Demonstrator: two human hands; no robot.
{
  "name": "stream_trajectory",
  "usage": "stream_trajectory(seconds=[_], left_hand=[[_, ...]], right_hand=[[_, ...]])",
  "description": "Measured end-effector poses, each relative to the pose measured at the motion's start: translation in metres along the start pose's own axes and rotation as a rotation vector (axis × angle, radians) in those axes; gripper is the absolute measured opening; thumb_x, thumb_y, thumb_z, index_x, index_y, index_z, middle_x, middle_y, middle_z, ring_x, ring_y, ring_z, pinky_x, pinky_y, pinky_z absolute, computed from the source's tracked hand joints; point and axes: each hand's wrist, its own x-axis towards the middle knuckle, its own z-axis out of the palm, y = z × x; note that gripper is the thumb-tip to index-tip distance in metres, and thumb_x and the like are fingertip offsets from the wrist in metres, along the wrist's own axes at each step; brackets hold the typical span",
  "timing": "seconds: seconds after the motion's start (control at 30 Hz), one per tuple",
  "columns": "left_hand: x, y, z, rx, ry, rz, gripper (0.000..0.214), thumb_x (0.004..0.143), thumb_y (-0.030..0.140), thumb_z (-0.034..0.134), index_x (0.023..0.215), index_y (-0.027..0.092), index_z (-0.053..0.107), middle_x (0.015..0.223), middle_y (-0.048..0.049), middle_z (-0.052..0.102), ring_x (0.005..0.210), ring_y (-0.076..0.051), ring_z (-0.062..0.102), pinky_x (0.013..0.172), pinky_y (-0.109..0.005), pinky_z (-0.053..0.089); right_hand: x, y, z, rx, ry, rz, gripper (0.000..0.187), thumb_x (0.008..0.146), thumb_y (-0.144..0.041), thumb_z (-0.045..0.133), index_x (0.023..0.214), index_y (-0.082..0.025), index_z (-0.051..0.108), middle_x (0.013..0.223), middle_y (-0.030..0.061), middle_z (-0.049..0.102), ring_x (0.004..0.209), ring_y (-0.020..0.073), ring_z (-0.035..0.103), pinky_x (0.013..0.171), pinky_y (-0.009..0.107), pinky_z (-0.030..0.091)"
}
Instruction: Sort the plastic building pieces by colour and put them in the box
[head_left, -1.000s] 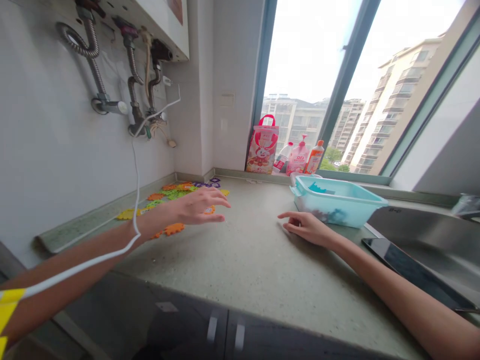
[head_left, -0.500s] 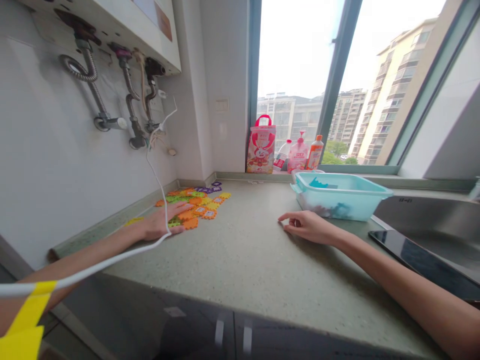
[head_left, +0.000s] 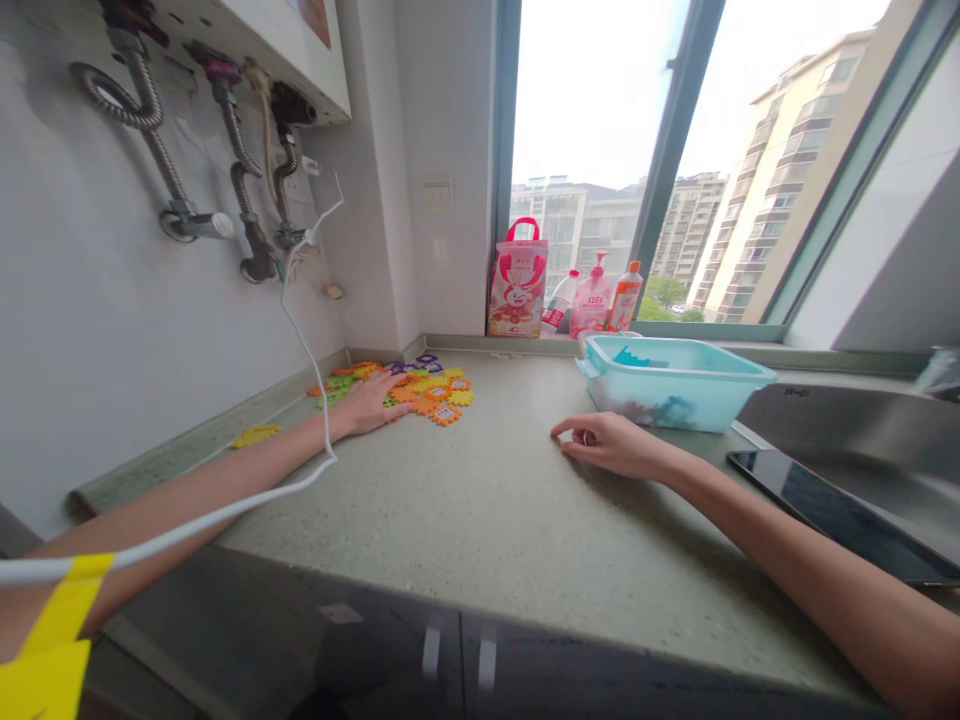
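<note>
Speckled grey-green stone counter in a kitchen corner beneath a wide window.
Left hand [head_left: 367, 405] lies flat, fingers spread on the foam puzzle tiles [head_left: 427, 390]; right hand [head_left: 611, 445] rests loosely curled, holding nothing, just before one turquoise tub [head_left: 675, 385]. Beyond it stand three bottles [head_left: 596, 300], one pink bag [head_left: 517, 280].

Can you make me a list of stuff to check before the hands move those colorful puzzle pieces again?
1. Left hand lies flat on the puzzle pieces: ok.
2. Right hand rests on the counter, holding nothing: ok.
3. Blue tub stands near the right hand, open on top: ok.
4. White cable hangs across the left arm: not ok.
5. One yellow piece lies apart from the pile: not ok.
</note>
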Motion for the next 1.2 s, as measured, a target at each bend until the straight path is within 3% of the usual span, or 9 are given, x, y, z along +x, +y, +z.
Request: stream_trajectory(seconds=[0.23,0.3,0.4,0.53,0.63,0.77,0.9,1.03,1.2], left_hand=[[0.003,0.012,-0.003,0.068,0.17,-0.005,0.088,0.1,0.079,0.033,0.168,0.021,0.032,0.172,-0.0158,0.033,0.159,-0.035,0.028,0.128,-0.058,0.016],[0.0,0.011,-0.017,0.066,0.25,-0.008,0.085,0.102,0.078,0.027,0.164,0.022,0.04,0.17,-0.0138,0.038,0.158,-0.033,0.03,0.129,-0.055,0.015],[-0.016,-0.007,-0.045,-0.028,0.323,0.002,0.087,0.105,0.076,0.013,0.15,0.016,0.058,0.158,-0.0126,0.054,0.148,-0.026,0.045,0.127,-0.044,0.027],[-0.068,-0.057,-0.066,-0.103,0.201,0.106,0.092,0.104,0.079,0.013,0.151,0.012,0.055,0.161,-0.0124,0.052,0.148,-0.023,0.046,0.126,-0.04,0.029],[-0.116,-0.089,-0.057,-0.076,0.086,0.002,0.112,0.094,0.093,0.017,0.163,0.006,0.036,0.17,-0.0209,0.035,0.154,-0.029,0.038,0.126,-0.046,0.029],[-0.149,-0.096,-0.041,-0.101,-0.059,-0.066,0.122,0.086,0.098,0.026,0.169,0.009,0.021,0.172,-0.0218,0.03,0.159,-0.03,0.031,0.126,-0.041,0.029],[-0.148,-0.085,-0.039,-0.172,-0.09,0.023,0.117,0.085,0.095,0.043,0.169,0.017,0.024,0.172,-0.0198,0.031,0.159,-0.034,0.03,0.127,-0.047,0.025],[-0.131,-0.087,-0.037,-0.177,-0.028,0.046,0.107,0.09,0.086,0.048,0.168,0.017,0.024,0.172,-0.0148,0.033,0.155,-0.03,0.036,0.124,-0.04,0.033],[-0.119,-0.082,-0.029,-0.132,0.167,-0.124,0.082,0.092,0.065,0.06,0.15,0.009,0.045,0.13,-0.0126,0.063,0.11,-0.027,0.064,0.102,-0.038,0.05]], right_hand=[[-0.001,0.004,0.001,0.031,-0.015,0.005,0.041,0.094,-0.049,0.061,0.118,-0.02,0.078,0.078,0.0028,0.069,0.067,0.0168,0.057,0.064,0.028,0.04],[0.0,0.006,0.002,0.058,-0.011,0.001,0.043,0.095,-0.051,0.06,0.118,-0.019,0.078,0.074,0.0014,0.066,0.066,0.0164,0.055,0.063,0.028,0.039],[0.0,0.009,0.003,0.071,-0.018,0.005,0.045,0.096,-0.052,0.058,0.117,-0.018,0.078,0.07,-0.0004,0.061,0.064,0.0159,0.052,0.062,0.028,0.037],[0.002,0.009,0.004,0.046,-0.031,0.005,0.042,0.096,-0.05,0.058,0.118,-0.019,0.077,0.073,0.0006,0.064,0.065,0.0164,0.055,0.063,0.029,0.038],[0.003,0.01,0.005,0.03,-0.026,-0.001,0.039,0.096,-0.049,0.057,0.116,-0.021,0.076,0.074,0.001,0.067,0.065,0.0167,0.057,0.063,0.029,0.039],[0.003,0.01,0.006,-0.005,-0.001,-0.003,0.038,0.095,-0.05,0.059,0.114,-0.023,0.077,0.073,0.0013,0.067,0.063,0.0169,0.057,0.061,0.029,0.039],[0.002,0.006,0.009,-0.036,0.021,-0.009,0.038,0.096,-0.051,0.059,0.116,-0.025,0.078,0.071,0.0017,0.067,0.06,0.0169,0.056,0.059,0.03,0.039],[0.001,-0.003,0.017,-0.062,0.011,-0.037,0.04,0.097,-0.048,0.058,0.124,-0.025,0.076,0.07,0.0014,0.066,0.059,0.0165,0.055,0.06,0.031,0.039],[0.002,-0.013,0.028,-0.085,0.061,-0.056,0.05,0.099,-0.047,0.054,0.142,-0.022,0.066,0.071,0.0011,0.064,0.06,0.0171,0.055,0.061,0.032,0.039]])
